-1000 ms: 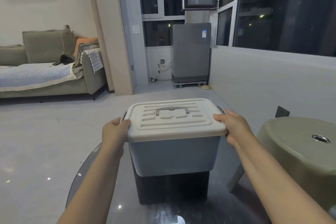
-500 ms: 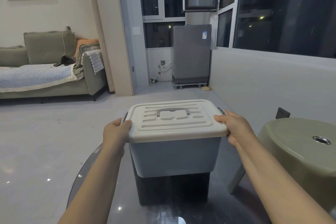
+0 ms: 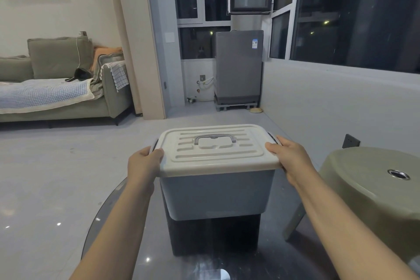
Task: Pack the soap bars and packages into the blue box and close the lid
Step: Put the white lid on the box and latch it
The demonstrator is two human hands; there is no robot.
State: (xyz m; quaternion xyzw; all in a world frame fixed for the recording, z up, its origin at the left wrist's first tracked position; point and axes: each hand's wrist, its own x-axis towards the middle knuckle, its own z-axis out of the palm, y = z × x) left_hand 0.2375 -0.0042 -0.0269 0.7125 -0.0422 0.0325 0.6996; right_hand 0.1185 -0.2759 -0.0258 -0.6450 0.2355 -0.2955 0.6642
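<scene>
Head view: blue box (image 3: 218, 193) on glass table (image 3: 284, 257), lid (image 3: 216, 150) on. Left hand (image 3: 143, 163) grip clasps lid's 9 o'clock edge, right hand (image 3: 291, 157) grip clasps 3 o'clock edge.

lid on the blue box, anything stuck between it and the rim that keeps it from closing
Nothing visible does. The lid sits flat on the blue box, with the left hand and right hand gripping its two ends.

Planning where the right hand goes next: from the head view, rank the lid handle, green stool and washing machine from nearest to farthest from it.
From the right hand:
1. Lid handle, just left, atop the box.
2. Green stool, off to the right.
3. Washing machine, far back by the windows.
</scene>
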